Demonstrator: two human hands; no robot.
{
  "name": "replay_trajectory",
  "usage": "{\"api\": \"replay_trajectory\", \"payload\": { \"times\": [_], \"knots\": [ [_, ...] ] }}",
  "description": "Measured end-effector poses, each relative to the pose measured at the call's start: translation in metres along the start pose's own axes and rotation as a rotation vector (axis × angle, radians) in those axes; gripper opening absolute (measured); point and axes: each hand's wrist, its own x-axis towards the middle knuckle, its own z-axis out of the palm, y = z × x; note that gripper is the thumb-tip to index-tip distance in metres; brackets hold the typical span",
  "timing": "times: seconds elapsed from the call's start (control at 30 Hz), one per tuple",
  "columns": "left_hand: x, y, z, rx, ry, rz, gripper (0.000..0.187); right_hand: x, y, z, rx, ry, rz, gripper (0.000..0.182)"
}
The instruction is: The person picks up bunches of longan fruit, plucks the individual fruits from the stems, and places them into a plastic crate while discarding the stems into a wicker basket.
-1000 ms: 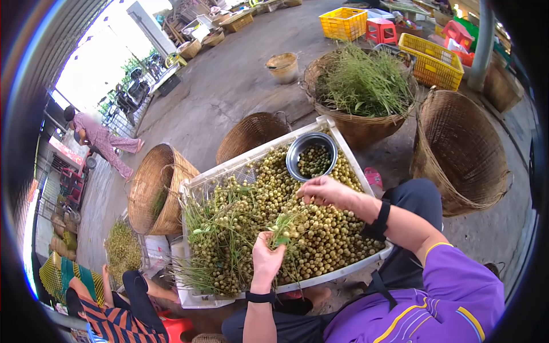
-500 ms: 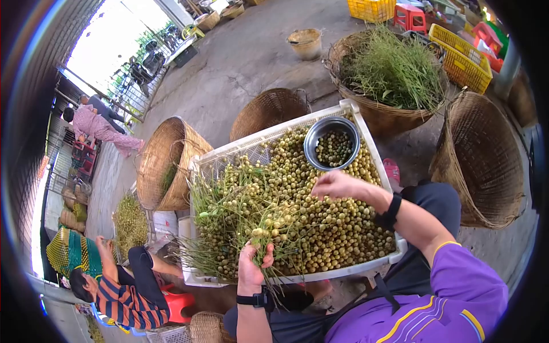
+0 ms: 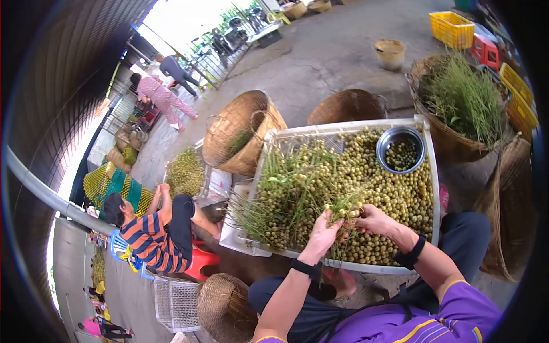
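My left hand (image 3: 324, 231) is closed round a bunch of thin green stems with round yellowish fruits (image 3: 345, 210), over the front part of a white crate (image 3: 349, 264). Close on its right, my right hand (image 3: 374, 222) has its fingers pinched at the same bunch, partly hidden by it. Many loose fruits (image 3: 400, 200) fill the crate's right side, and stemmed bunches (image 3: 297, 177) lie on its left. A metal bowl (image 3: 424, 153) holding darker fruits rests at the back right of the crate.
Wicker baskets (image 3: 234, 134) stand behind the crate, one with green stems (image 3: 463, 97) at the right. A person in a striped shirt (image 3: 151, 240) sits at the left by another heap of fruits (image 3: 186, 173). Two people stand farther back. A white crate (image 3: 176, 303) and wicker basket (image 3: 229, 308) are at lower left.
My right hand has come over to the bunch beside my left hand and closed on it. The view has turned left, so the crate appears farther right.
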Motion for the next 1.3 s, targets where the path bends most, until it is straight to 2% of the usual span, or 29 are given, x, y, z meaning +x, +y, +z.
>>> {"api": "replay_trajectory", "payload": {
  "times": [0.1, 0.17, 0.3, 0.4, 0.53, 0.57, 0.6, 0.63, 0.7, 0.77, 0.83, 0.9, 0.97, 1.03, 1.07, 1.1, 1.13, 1.23, 1.3],
  "knots": [
    [0.007, -0.002, -0.001, -0.084, 0.131, -0.159, 0.016, 0.002, 0.003, 0.006, 0.075, 0.046, 0.001, 0.022],
    [0.012, -0.003, -0.001, -0.047, 0.084, -0.101, 0.006, 0.007, 0.01, 0.009, 0.023, 0.072, -0.101, 0.026],
    [0.02, -0.004, -0.001, 0.125, 0.097, 0.107, 0.006, 0.01, 0.007, 0.015, -0.041, 0.183, -0.169, 0.024],
    [0.016, 0.007, 0.001, 0.086, 0.119, 0.079, 0.011, 0.01, 0.006, 0.013, -0.162, 0.21, -0.175, 0.025],
    [0.015, 0.006, 0.005, 0.009, 0.129, 0.086, 0.008, 0.005, 0.0, 0.007, -0.239, 0.212, -0.168, 0.028],
    [0.018, 0.002, 0.003, 0.01, 0.126, 0.088, 0.008, 0.001, -0.003, 0.006, -0.391, 0.225, -0.134, 0.027],
    [0.024, -0.008, -0.001, -0.065, 0.084, 0.016, 0.008, -0.001, -0.004, 0.003, -0.543, 0.237, -0.097, 0.026],
    [0.026, -0.011, -0.003, -0.14, 0.044, -0.056, 0.007, 0.001, 0.004, -0.004, -0.544, 0.24, -0.097, 0.026],
    [0.029, -0.015, -0.011, -0.174, -0.003, -0.049, 0.009, 0.007, 0.02, -0.015, -0.507, 0.434, -0.238, 0.023],
    [0.033, -0.016, -0.023, -0.278, -0.028, -0.111, 0.012, -0.001, 0.015, -0.023, -0.253, 0.445, -0.215, 0.019],
    [0.031, -0.01, -0.029, -0.285, -0.041, -0.106, 0.014, -0.007, 0.008, -0.031, 0.171, 0.301, -0.101, 0.017],
    [0.029, -0.005, -0.033, -0.333, -0.114, -0.081, 0.015, -0.004, 0.018, -0.034, 0.608, 0.122, -0.13, 0.021],
    [0.025, -0.001, -0.031, -0.394, -0.06, -0.138, 0.015, -0.001, 0.029, -0.031, 0.755, 0.101, -0.118, 0.021],
    [0.021, 0.001, -0.034, -0.555, -0.089, -0.185, 0.016, 0.004, 0.044, -0.028, 0.872, 0.122, -0.083, 0.036],
    [0.018, 0.001, -0.036, -0.579, -0.142, -0.191, 0.018, 0.012, 0.05, -0.03, 0.882, 0.144, 0.013, 0.047],
    [0.019, 0.004, -0.038, -0.605, -0.196, -0.186, 0.019, 0.025, 0.06, -0.033, 0.894, 0.188, 0.162, 0.05],
    [0.016, 0.008, -0.038, -0.573, -0.223, -0.191, 0.021, 0.032, 0.061, -0.029, 0.861, 0.174, 0.211, 0.052],
    [0.007, 0.015, -0.03, -0.499, -0.237, -0.199, 0.021, 0.037, 0.046, -0.015, 0.899, 0.178, 0.226, 0.065],
    [0.006, 0.012, -0.025, -0.46, -0.22, -0.226, 0.019, 0.044, 0.043, -0.015, 0.954, 0.093, 0.121, 0.068]
  ]
}}
